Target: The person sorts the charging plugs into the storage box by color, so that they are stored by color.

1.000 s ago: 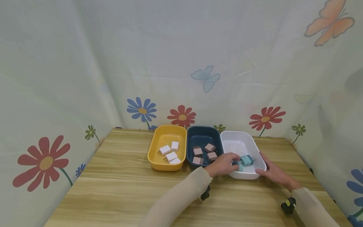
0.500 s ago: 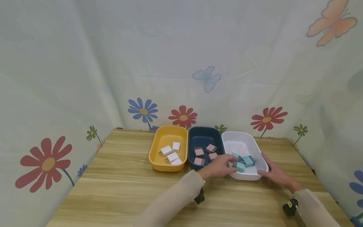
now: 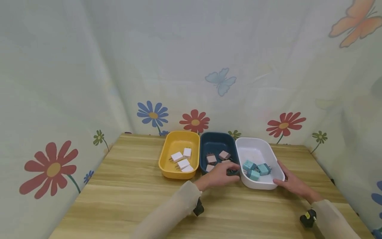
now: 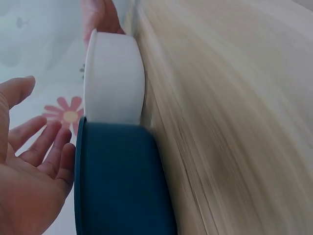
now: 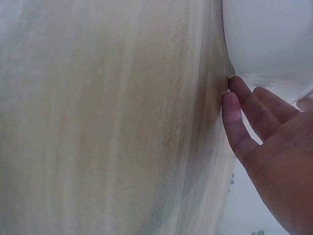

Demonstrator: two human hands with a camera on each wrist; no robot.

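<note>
My left hand [image 3: 220,174] hovers over the near edge of the dark blue container [image 3: 219,137], fingers loosely spread and nothing held; in the left wrist view its palm [image 4: 32,183] is beside that container's rim. Several pinkish-brown plug chargers [image 3: 224,155] lie inside, some hidden by the hand. To the right is a white container [image 3: 253,146] with teal plug chargers [image 3: 264,169] grouped toward its near end. My right hand [image 3: 293,184] holds that container's near right corner, thumb at the rim and fingers [image 5: 252,105] against the outer side.
A yellow container [image 3: 179,137] with several white plug chargers [image 3: 183,163] stands left of the dark blue one. All three containers sit side by side on the wooden table [image 3: 131,186], near a flower-printed cloth backdrop [image 3: 167,66].
My left hand has let go of a teal charger in the white container and drawn back left over the dark blue container. The right hand stays at the white container.
</note>
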